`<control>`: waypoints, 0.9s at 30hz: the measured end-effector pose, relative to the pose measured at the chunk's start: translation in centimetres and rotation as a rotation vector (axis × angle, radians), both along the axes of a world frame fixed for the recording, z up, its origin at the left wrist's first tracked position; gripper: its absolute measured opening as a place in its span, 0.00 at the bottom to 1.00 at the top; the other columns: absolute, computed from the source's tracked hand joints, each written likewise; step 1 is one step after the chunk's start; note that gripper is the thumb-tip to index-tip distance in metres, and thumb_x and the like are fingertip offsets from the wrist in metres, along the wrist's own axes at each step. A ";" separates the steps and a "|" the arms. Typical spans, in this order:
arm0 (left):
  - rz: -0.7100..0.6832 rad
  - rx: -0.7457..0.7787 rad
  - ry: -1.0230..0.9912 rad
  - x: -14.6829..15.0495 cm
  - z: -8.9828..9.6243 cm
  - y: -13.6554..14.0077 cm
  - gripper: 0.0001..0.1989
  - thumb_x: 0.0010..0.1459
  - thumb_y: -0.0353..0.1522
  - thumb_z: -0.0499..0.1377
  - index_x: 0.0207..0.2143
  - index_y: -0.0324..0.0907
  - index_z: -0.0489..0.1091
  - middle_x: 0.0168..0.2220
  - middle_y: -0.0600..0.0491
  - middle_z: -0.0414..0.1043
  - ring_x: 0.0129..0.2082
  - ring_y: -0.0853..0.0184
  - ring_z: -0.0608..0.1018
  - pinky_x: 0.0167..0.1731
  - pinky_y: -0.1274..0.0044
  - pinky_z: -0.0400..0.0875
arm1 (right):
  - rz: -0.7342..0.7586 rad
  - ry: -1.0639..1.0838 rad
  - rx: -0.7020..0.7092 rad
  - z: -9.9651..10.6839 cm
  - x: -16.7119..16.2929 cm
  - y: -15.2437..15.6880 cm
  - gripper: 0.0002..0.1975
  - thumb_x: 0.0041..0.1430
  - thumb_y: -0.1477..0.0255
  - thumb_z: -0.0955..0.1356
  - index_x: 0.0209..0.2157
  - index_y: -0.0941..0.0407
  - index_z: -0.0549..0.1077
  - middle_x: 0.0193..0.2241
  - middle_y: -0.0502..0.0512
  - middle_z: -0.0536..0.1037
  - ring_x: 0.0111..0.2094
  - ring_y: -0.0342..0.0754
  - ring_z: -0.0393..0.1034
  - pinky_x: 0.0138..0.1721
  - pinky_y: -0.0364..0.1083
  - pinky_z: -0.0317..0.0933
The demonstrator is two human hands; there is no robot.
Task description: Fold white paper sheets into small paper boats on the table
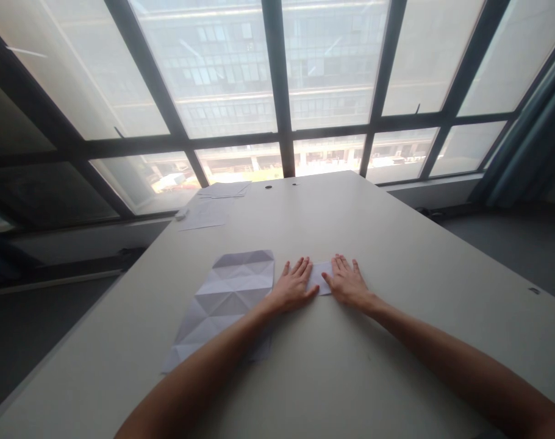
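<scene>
Via head cam I've a white surface (pixel 325 219), L, far & R edges all well off; most room's ahead & R. Lg creased paper sheet (pixel 234 292) lies L, partly hidden by L forearm (pixel 218 363). L hand (pixel 296 286) & R hand (pixel 348 283) both flat, palms down, fingers loosely spread, on opp. sides of small white paper (pixel 319 276), partly under them.
</scene>
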State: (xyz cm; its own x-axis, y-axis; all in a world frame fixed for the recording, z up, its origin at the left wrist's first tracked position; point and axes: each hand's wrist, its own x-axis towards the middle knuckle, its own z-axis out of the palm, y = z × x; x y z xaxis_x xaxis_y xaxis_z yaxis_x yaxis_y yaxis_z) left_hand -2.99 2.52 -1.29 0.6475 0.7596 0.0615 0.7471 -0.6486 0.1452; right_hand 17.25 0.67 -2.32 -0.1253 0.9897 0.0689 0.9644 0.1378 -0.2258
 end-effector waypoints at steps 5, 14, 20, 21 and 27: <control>-0.004 0.016 -0.030 0.1 0.1 0.0 0.36 0.66 0.49 0.43 0.69 0.39 0.44 0.69 0.42 0.42 0.69 0.56 0.45 0.65 0.57 0.35 | 0.165 0.011 0.128 0.7 -1.3 0.3 0.32 0.67 0.66 0.52 0.67 0.68 0.48 0.69 0.66 0.41 0.69 0.55 0.31 0.66 0.61 0.30; 0.016 -0.014 -0.014 -0.1 -0.5 0.6 0.32 0.68 0.46 0.39 0.69 0.42 0.42 0.70 0.46 0.40 0.70 0.58 0.43 0.65 0.57 0.33 | 0.296 -0.015 0.037 0.2 -0.9 0.0 0.34 0.68 0.55 0.50 0.68 0.59 0.47 0.68 0.61 0.46 0.69 0.55 0.36 0.65 0.65 0.25; -0.012 -0.065 0.011 -0.5 -0.2 0.9 0.38 0.65 0.53 0.37 0.69 0.39 0.40 0.70 0.43 0.35 0.70 0.57 0.41 0.64 0.56 0.33 | 0.232 -0.038 0.019 -0.1 0.4 0.2 0.34 0.68 0.58 0.52 0.68 0.63 0.47 0.68 0.63 0.45 0.69 0.55 0.36 0.64 0.65 0.22; -0.013 -0.062 0.013 -0.6 -0.2 1.0 0.38 0.65 0.52 0.37 0.69 0.39 0.40 0.70 0.44 0.35 0.70 0.57 0.41 0.64 0.56 0.33 | 0.226 -0.042 0.018 -0.1 0.6 0.2 0.34 0.67 0.58 0.52 0.68 0.63 0.47 0.68 0.63 0.45 0.69 0.55 0.36 0.64 0.65 0.21; 0.102 -0.036 0.010 -1.1 -0.3 1.5 0.33 0.67 0.47 0.38 0.69 0.39 0.42 0.70 0.43 0.38 0.69 0.56 0.44 0.64 0.54 0.36 | 0.176 -0.045 -0.027 0.1 2.1 0.7 0.34 0.67 0.59 0.52 0.68 0.63 0.47 0.68 0.63 0.44 0.69 0.55 0.35 0.63 0.66 0.18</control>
State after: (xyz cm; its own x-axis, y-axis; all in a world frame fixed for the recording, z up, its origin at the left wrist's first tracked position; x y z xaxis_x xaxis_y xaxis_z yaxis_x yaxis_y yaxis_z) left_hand -4.11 4.01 -1.64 0.5673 0.8231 0.0273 0.8104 -0.5638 0.1592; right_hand 19.30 1.42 -2.24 -0.2987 0.9538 0.0334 0.9352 0.2995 -0.1891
